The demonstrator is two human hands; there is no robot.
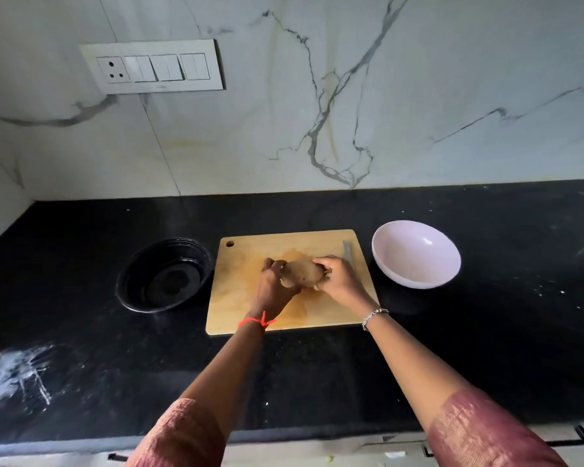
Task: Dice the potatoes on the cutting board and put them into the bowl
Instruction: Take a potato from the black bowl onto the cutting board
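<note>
Right in the middle of the pale wooden cutting board (231,305), a whole brown unpeeled potato (302,273) is gripped from both ends. The left hand (275,284) is curled round its left end and the right hand (338,279) is wrapped over its right end, with the fingers bent around the skin on both sides. Whether the potato is lifted a bit or resting on the wood can't really be told.

What looks like a grey knife blade (348,252) is partly seen at the far right edge of the board, just beyond the right hand. A round white bowl (415,254) is set on the black stone tabletop (317,375) just right of the board, and a round black ribbed bowl (196,261) is placed just left of it.

A red thread (258,321) is tied at the left wrist and a silver bracelet (373,316) is worn on the right. A white switch panel (152,67) is mounted on the white marble wall (418,96) further back, over to the left.
</note>
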